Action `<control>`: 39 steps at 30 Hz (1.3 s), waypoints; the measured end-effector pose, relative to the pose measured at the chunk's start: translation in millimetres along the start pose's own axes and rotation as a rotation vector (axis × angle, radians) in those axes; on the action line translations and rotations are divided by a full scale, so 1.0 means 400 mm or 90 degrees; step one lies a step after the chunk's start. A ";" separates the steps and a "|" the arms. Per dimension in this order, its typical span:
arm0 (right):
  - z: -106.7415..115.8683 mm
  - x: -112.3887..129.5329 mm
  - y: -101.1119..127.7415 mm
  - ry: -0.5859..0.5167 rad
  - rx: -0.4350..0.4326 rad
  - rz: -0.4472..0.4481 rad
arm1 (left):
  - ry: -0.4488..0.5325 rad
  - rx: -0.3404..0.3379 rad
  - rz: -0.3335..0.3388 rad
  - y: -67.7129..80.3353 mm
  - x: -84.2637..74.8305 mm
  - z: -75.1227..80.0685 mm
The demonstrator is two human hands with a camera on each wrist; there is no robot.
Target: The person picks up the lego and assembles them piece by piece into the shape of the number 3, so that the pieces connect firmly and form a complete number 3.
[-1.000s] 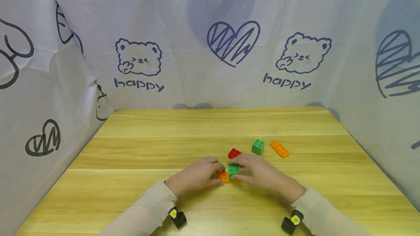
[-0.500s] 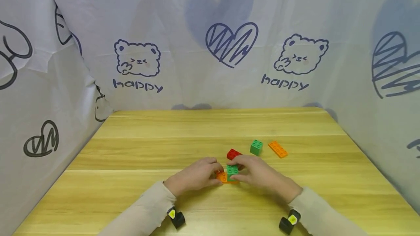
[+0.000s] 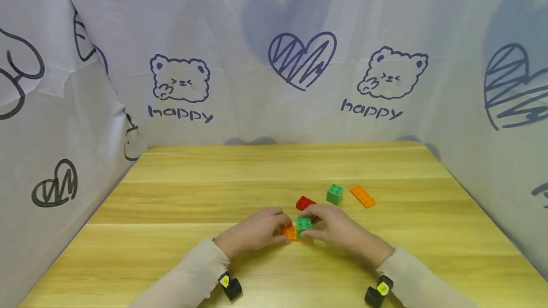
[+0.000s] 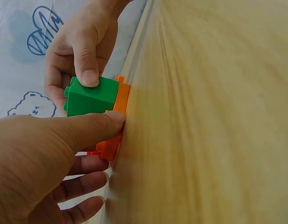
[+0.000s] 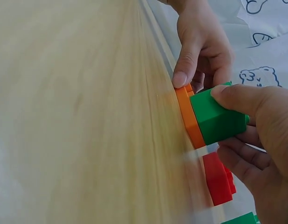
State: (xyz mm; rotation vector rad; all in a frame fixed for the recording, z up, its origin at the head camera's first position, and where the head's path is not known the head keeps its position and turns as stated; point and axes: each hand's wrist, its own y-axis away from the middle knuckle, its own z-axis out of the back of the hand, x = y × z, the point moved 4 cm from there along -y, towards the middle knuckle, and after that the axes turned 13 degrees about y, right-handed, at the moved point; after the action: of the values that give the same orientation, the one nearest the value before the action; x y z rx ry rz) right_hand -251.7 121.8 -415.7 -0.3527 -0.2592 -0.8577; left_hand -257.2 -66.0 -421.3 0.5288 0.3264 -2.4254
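Green brick seated on the right end of the orange plate — pinched by right hand; left hand fingers pinching the plate's left end on the tabletop.

Green brick on orange plate

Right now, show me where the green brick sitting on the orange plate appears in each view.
Head: green brick low centre, between both hands.
Left wrist: upper left, a thumb on it.
Right wrist: right of centre.
Shared landmark: the orange plate beneath it, flat on the table.
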 end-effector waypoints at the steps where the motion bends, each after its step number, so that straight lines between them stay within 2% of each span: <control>1: 0.000 -0.002 0.002 0.004 -0.001 -0.002 | 0.000 0.001 0.000 -0.001 0.000 -0.001; 11: 0.006 -0.028 0.019 -0.019 0.014 -0.037 | 0.003 0.006 0.019 -0.005 -0.002 0.002; 19: -0.003 -0.047 0.022 -0.045 0.011 -0.038 | 0.001 0.019 0.015 -0.012 0.005 0.005; 26: -0.010 -0.050 0.021 -0.052 0.014 -0.027 | 0.051 0.042 0.026 -0.023 0.024 0.020; 32: -0.015 -0.046 0.019 -0.053 0.009 0.000 | 0.050 0.004 0.029 -0.054 0.039 0.045; 39: -0.012 -0.047 0.020 -0.057 0.010 -0.014 | 0.042 -0.030 0.036 -0.112 0.050 0.063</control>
State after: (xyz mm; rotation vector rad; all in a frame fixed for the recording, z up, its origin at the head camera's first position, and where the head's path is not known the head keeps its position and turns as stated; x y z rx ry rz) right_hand -256.8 137.5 -428.4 -0.3745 -0.3533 -0.8621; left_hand -307.2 -50.8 -403.1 0.5912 0.3903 -2.3439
